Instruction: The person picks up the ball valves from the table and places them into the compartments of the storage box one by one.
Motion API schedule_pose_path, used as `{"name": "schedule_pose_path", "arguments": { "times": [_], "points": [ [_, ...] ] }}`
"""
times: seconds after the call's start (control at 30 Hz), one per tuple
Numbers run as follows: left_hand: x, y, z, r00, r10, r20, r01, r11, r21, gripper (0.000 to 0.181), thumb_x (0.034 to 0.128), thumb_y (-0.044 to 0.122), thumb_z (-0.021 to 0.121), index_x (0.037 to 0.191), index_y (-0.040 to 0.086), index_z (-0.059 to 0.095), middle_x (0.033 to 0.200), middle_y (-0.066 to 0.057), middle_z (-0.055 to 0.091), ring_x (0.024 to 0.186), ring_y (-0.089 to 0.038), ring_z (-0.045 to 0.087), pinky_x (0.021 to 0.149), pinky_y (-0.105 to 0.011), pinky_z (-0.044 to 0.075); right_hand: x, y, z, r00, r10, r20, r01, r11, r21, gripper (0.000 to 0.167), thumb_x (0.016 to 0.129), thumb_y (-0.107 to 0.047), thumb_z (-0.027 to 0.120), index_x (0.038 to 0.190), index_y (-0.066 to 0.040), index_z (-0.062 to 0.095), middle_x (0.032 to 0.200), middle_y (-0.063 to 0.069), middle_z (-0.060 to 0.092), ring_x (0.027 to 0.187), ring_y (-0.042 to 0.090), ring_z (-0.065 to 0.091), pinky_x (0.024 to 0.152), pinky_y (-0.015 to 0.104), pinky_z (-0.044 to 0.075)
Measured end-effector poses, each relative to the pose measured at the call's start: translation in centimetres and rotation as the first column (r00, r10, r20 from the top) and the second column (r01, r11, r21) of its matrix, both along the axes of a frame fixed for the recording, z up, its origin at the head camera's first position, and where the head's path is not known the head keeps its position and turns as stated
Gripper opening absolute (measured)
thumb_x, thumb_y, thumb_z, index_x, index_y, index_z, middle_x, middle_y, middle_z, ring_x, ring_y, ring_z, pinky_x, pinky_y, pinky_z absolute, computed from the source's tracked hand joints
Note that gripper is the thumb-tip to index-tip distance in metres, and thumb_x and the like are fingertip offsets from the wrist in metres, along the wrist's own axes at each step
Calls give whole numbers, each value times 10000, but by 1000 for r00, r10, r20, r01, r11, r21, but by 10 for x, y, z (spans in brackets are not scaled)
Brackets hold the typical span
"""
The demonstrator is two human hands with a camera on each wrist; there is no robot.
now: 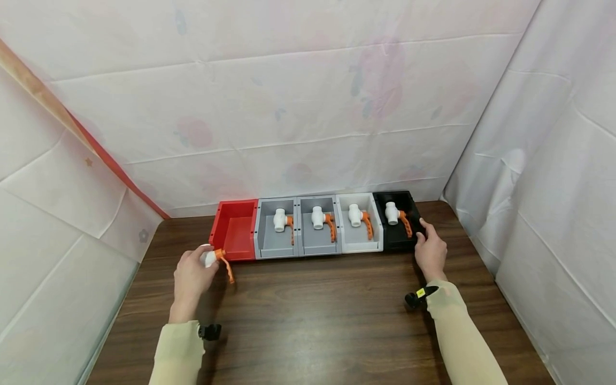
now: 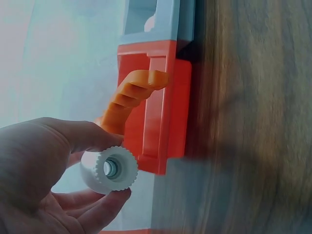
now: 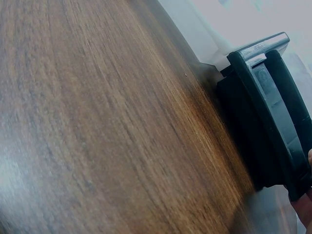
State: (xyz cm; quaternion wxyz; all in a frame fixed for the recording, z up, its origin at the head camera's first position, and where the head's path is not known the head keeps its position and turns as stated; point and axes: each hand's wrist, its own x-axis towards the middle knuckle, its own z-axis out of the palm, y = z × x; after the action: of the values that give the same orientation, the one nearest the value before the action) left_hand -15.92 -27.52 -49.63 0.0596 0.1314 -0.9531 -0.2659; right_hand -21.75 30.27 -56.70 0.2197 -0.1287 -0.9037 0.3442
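My left hand (image 1: 192,272) pinches a white ball valve (image 1: 210,259) with an orange lever handle, just off the near left corner of the red bin (image 1: 234,256). In the left wrist view, the thumb and fingers lie on either side of the valve's white body (image 2: 90,168), its round opening facing the camera; the orange handle (image 2: 129,100) stands out across the red bin. At the row's right end, my right hand (image 1: 431,253) grips the side of the black bin (image 1: 397,246). Only some fingertips (image 3: 310,157) show in the right wrist view.
Two grey bins (image 1: 276,253), (image 1: 320,250) and a white bin (image 1: 362,247) stand between the red and black ones. Each of these three and the black bin holds a similar valve. The row sits at the back of a wooden table (image 1: 308,315), against a white cloth (image 1: 289,107).
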Motion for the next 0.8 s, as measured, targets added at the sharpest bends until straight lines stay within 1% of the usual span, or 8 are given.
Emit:
{"name": "schedule_pose_path", "arguments": {
  "times": [0.23,0.43,0.6,0.8],
  "points": [
    [-10,6,2,999,-8,-37,8,1000,-3,485,865,173,720,1325,69,608,1319,-298,498,1152,-494,489,946,-700,382,0,0,0,1000,4,-9,-4,1000,-4,420,1021,-124,567,1437,-170,536,1206,246,656,844,488,626,804,631,460],
    [-16,13,7,997,-4,-74,5,1000,14,462,866,161,724,1308,68,621,1327,-286,495,1161,-487,487,958,-690,382,-1,0,1,1000,8,-22,-8,1000,-13,416,1015,-119,577,1427,-168,546,1238,235,646,914,500,622,834,638,454],
    [-21,18,8,997,-9,-83,11,1000,21,461,869,147,711,1314,64,623,1328,-282,495,1162,-483,494,958,-684,389,-1,0,0,1000,0,-19,0,1000,-20,416,1009,-106,583,1420,-168,554,1267,214,639,976,502,615,875,639,442],
    [-28,20,8,994,-3,-112,6,1000,21,456,874,139,696,1319,69,623,1329,-264,493,1165,-470,493,969,-674,389,-1,0,-1,1000,-3,-17,3,1000,-17,416,1011,-116,583,1422,-176,552,1264,205,644,949,495,623,848,635,452]
  ]
}}
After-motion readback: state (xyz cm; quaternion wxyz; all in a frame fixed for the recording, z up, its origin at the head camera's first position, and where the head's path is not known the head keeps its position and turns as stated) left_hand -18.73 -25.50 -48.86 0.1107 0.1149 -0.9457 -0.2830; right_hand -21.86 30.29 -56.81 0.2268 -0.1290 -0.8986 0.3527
